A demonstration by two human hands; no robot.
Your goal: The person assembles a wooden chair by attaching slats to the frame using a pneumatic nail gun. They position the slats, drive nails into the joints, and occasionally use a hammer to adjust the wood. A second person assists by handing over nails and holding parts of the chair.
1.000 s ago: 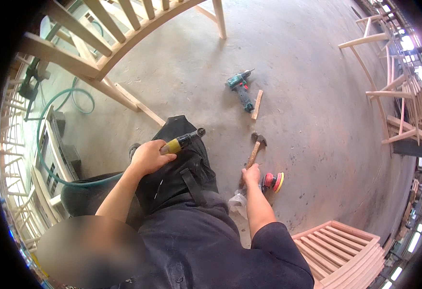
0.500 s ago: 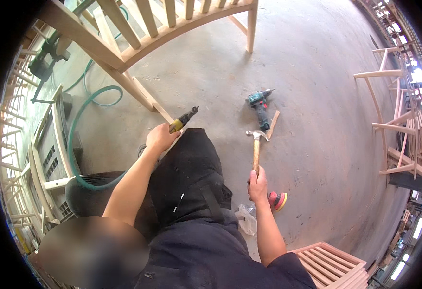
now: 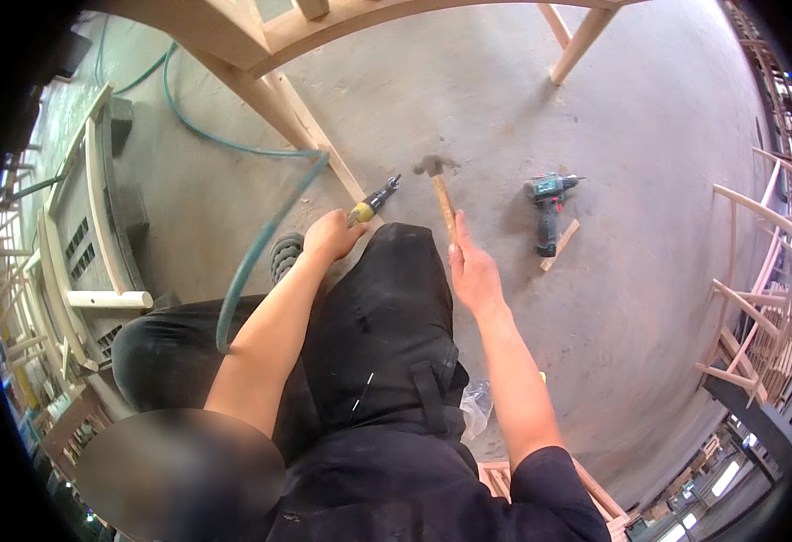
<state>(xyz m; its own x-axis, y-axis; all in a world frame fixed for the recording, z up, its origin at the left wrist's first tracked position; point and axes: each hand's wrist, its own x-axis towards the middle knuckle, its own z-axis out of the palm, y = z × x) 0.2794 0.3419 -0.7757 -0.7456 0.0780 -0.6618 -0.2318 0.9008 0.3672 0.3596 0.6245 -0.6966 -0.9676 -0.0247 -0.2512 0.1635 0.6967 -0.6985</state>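
My left hand [image 3: 330, 237] is closed on a slim yellow-and-black hand tool [image 3: 376, 200] with a narrow metal tip, which points up and to the right. Just beyond it, a light wooden bar [image 3: 324, 140] slants down from the wooden seat frame [image 3: 324, 34] at the top. My right hand [image 3: 477, 273] grips the wooden handle of a claw hammer [image 3: 444, 196]. The hammer is raised over the floor, its slightly blurred head up and to the right of the tool's tip, apart from it. Both forearms reach out over my dark-clothed legs.
A cordless drill [image 3: 548, 212] lies on the floor at the right, beside a small wood strip [image 3: 561, 246]. A green hose [image 3: 265, 248] loops by my left forearm. Wooden frames [image 3: 111, 299] stand at the left, chair frames [image 3: 753, 298] at the right. A plastic bag [image 3: 477, 408] lies near my right forearm.
My right hand has carried the hammer forward and to the left, toward the yellow-and-black tool. The view has shifted, and the round pad tool on the floor is now mostly hidden by my right forearm.
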